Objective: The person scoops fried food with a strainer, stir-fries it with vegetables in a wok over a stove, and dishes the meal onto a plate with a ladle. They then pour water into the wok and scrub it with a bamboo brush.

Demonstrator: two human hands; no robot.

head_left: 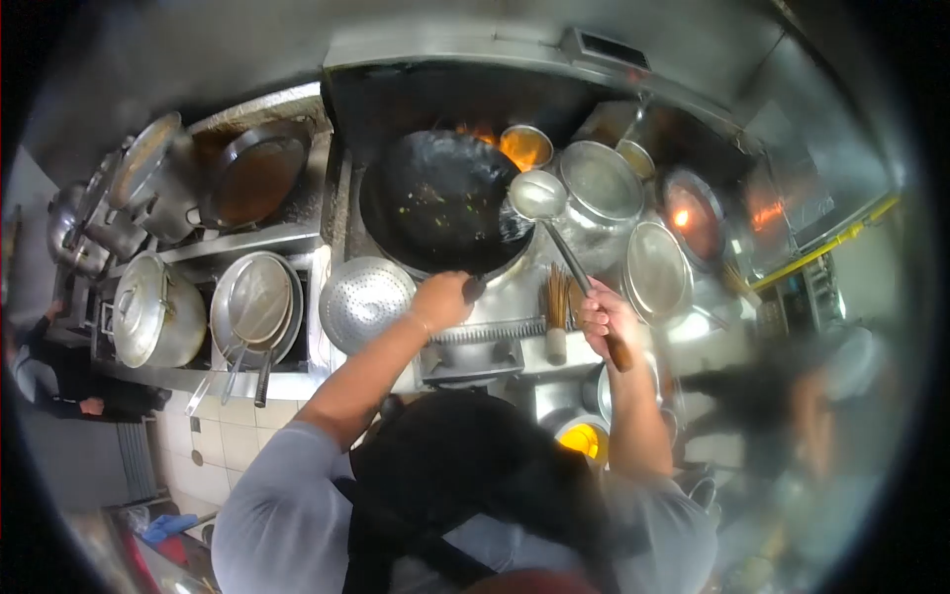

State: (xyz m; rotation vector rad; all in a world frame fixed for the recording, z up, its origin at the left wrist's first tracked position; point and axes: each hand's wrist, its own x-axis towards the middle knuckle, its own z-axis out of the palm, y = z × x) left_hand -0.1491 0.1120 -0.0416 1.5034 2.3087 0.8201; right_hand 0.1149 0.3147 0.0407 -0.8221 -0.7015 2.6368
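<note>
A large dark wok sits on the burner in front of me, with small food bits and steam inside it. My left hand is closed around the wok's short handle at its near edge. My right hand grips a ladle by its long handle, which ends in wood. The ladle's bowl is over the wok's right rim, and clear liquid splashes beside it. A bamboo wok brush stands between my hands. Left of the wok is a perforated round strainer.
Flames show behind the wok near a metal pot. To the right stand a large round pot and a mesh strainer. A lidded pot and a second wok are at left. People are at both sides.
</note>
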